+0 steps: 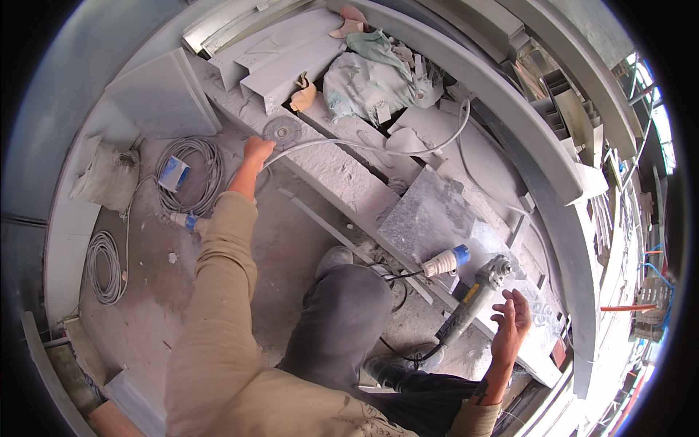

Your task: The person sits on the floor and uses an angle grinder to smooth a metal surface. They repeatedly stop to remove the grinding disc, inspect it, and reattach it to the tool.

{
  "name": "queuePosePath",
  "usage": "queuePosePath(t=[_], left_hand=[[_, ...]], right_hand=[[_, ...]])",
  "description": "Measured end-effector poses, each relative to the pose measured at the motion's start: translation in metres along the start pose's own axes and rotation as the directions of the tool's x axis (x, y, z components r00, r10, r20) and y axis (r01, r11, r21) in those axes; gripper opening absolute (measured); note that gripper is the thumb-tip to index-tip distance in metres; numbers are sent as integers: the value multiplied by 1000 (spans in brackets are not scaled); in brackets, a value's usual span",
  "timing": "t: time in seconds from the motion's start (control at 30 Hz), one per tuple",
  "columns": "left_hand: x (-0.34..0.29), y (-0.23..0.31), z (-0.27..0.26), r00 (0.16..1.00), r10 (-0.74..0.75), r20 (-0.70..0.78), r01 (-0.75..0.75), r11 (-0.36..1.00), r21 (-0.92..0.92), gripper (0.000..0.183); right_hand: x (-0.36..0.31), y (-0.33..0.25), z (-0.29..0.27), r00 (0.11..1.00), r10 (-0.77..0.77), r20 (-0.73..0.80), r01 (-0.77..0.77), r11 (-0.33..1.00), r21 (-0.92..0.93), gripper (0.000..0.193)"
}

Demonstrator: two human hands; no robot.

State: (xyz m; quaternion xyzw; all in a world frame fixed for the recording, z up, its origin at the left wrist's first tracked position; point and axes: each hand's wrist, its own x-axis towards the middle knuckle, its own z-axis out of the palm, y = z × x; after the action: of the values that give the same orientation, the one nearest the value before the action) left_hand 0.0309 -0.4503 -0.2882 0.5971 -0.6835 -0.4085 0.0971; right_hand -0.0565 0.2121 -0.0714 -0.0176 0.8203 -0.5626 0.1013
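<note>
My left hand (258, 151) is reached far out, its fingers closed beside a round grinding disc (282, 131) on a dusty beam. A grey cable (349, 143) runs close past this hand; what the fingers hold, if anything, is hidden. At the right, my right hand (512, 320) is raised with its fingers apart and loosely bent, holding nothing. Just left of it lies an angle grinder (470, 300), its head resting toward a grey metal sheet (426, 218). A white and blue plug connector (445, 261) sits near the grinder, with a black cord below.
Coiled grey cables (105, 268) lie on the dusty floor at the left, one with a blue and white box (173, 175) on it. A dusty sack (109, 173) leans by the wall. Long metal profiles (291, 58) and crumpled cloth (371, 80) fill the far side. A curved beam (539, 156) borders the right.
</note>
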Motion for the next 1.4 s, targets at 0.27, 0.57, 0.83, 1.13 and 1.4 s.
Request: queuePosePath(t=[0.27, 0.57, 0.83, 1.13, 1.4], left_hand=[[-33, 8, -3, 975, 25, -219, -14, 999, 52, 52], [-148, 79, 29, 617, 786, 12, -767, 605, -214, 39], [-447, 238, 31, -68, 904, 423, -809, 198, -554, 45], [-584, 190, 125, -549, 797, 252, -680, -250, -690, 73], [-545, 191, 172, -652, 740, 165, -656, -442, -612, 70]], right_hand=[[-8, -5, 2, 997, -54, 52, 54, 999, -5, 43], [-28, -2, -7, 983, -167, 70, 172, 983, -63, 41], [-22, -50, -9, 780, -621, -74, 609, 781, -137, 61], [-27, 7, 33, 935, -351, 54, -10, 125, 992, 73], [7, 16, 14, 950, -180, 254, -254, 22, 967, 80]])
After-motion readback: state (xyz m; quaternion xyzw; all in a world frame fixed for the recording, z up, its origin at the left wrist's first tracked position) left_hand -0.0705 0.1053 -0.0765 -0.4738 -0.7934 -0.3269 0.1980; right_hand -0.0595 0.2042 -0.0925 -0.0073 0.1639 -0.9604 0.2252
